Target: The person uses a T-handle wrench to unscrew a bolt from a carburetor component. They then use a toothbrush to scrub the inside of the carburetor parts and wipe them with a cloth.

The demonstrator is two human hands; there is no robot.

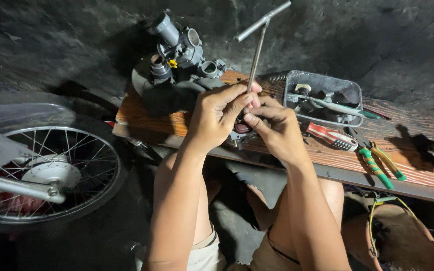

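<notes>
My left hand [216, 116] and my right hand [273, 128] meet over the front edge of a wooden board [408, 170]. Between them they hold a small metal part [241, 131], mostly hidden by the fingers. The shaft of a silver T-handle wrench [258, 46] rises from between my fingers, pinched by my left hand near its lower end. Just behind my left hand sits a grey carburetor assembly [179, 60] with a black rubber boot.
A grey plastic tray [322, 80] of tools stands right of my hands. A red-handled screwdriver [330, 136] and green-handled pliers [377, 163] lie on the board. A spoked motorcycle wheel [51, 173] is at the left, a brown bucket [403, 238] at the lower right.
</notes>
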